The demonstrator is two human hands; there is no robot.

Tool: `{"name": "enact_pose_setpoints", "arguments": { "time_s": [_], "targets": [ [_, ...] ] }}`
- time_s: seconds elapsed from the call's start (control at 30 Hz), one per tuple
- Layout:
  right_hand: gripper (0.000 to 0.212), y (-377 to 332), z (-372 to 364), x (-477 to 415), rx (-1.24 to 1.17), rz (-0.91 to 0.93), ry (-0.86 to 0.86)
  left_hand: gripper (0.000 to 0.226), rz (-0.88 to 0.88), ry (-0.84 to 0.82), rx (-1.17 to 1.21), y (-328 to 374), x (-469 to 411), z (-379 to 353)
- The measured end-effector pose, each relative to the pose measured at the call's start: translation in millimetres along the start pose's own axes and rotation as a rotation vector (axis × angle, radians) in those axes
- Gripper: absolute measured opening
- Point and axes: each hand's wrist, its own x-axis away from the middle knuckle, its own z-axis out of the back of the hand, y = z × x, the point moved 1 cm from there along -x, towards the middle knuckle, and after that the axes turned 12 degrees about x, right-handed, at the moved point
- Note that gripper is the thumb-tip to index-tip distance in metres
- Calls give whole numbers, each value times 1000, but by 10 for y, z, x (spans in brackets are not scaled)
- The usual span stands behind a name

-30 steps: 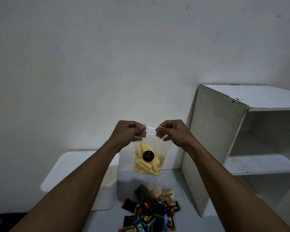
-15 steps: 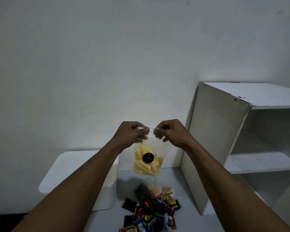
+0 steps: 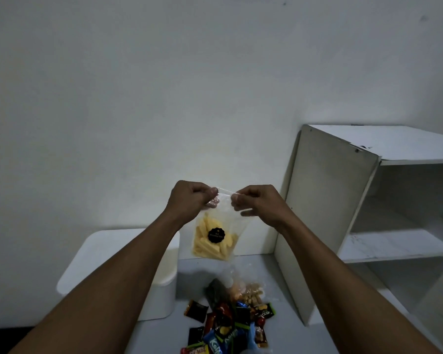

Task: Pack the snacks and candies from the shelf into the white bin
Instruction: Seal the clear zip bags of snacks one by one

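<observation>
I hold a clear zip bag of yellow snack sticks (image 3: 212,241) with a black round label in the air, above the table. My left hand (image 3: 189,199) pinches its top left corner and my right hand (image 3: 257,201) pinches the top right, both along the seal. Below it a pile of candies and snack packets (image 3: 230,320) lies on the table. The white bin (image 3: 108,259) stands at the left, its lid on, partly hidden by my left forearm. The white shelf (image 3: 394,226) stands at the right; its visible compartments hold nothing.
A pale wall fills the background. The grey table surface (image 3: 287,335) lies between bin and shelf. A dark area (image 3: 0,335) shows at the lower left edge.
My hands have drawn a little closer together along the top of the bag, and the bag hangs slightly tilted. The view has shifted a bit.
</observation>
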Motion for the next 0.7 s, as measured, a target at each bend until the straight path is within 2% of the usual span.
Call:
{"name": "enact_pose_setpoints", "arguments": {
  "time_s": [0.1, 0.23, 0.43, 0.7],
  "targets": [
    [12, 54, 56, 21, -81, -31, 14, 20, 48, -5, 18, 27, -11, 29],
    [9, 20, 89, 54, -43, -16, 52, 18, 141, -101, -25, 137, -15, -64],
    [15, 70, 109, 92, -57, -19, 19, 10, 34, -149, -183, 121, -55, -123],
    [15, 106, 146, 143, -108, -24, 55, 12, 86, -151, -15, 54, -33, -162]
  ]
}}
